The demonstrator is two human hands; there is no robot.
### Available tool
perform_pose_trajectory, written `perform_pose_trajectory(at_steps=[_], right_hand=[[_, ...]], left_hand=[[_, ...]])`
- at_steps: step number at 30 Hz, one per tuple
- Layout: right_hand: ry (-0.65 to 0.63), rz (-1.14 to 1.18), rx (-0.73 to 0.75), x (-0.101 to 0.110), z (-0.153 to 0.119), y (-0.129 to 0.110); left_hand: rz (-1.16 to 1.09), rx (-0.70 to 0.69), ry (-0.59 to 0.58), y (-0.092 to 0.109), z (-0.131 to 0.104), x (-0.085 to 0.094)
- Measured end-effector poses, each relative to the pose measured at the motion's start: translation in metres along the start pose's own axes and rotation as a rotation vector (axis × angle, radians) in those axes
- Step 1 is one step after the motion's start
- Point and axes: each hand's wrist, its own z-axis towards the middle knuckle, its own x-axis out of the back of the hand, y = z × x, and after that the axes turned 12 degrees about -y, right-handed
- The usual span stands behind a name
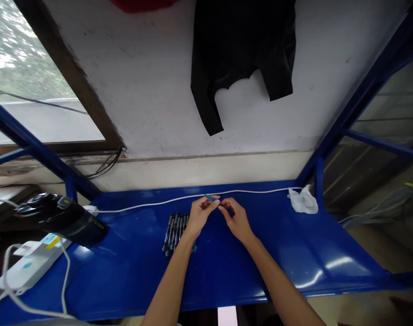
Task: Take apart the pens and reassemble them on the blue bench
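Slim pen-like part [210,198], teal at its visible end, hand-held, tilted slightly down to the right; in view it overlaps the white cable [253,191]. Rest mostly hidden, can't tell if whole. Black pens [174,231], grey near their far ends: flat, side-by-side row on the near side of the cable, lengths running toward it. Row's right edge partly covered.

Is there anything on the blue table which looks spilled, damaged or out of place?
Perhaps the crumpled white tissue or wrapper at the right end: it looks discarded, while the pens lie in a row. No spill shows.
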Motion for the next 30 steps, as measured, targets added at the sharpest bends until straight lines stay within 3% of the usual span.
perform_pose_trajectory(at_steps=[5, 11, 14, 30], right_hand=[[0.017, 0.013, -0.003, 0.003, 0.002, -0.004], [-0.060, 0.063, -0.015, 0.004, 0.000, -0.007], [-0.039, 0.055, -0.037, 0.002, -0.001, -0.003], [-0.068, 0.056, -0.060, 0.000, -0.001, 0.003]], left_hand=[[-0.080, -0.010, 0.014, -0.002, 0.002, 0.003], [-0.161, 0.003, -0.050, -0.002, 0.002, 0.003], [-0.131, -0.014, -0.062, -0.001, 0.002, 0.003], [-0.114, -0.042, 0.015, -0.004, 0.004, 0.007]])
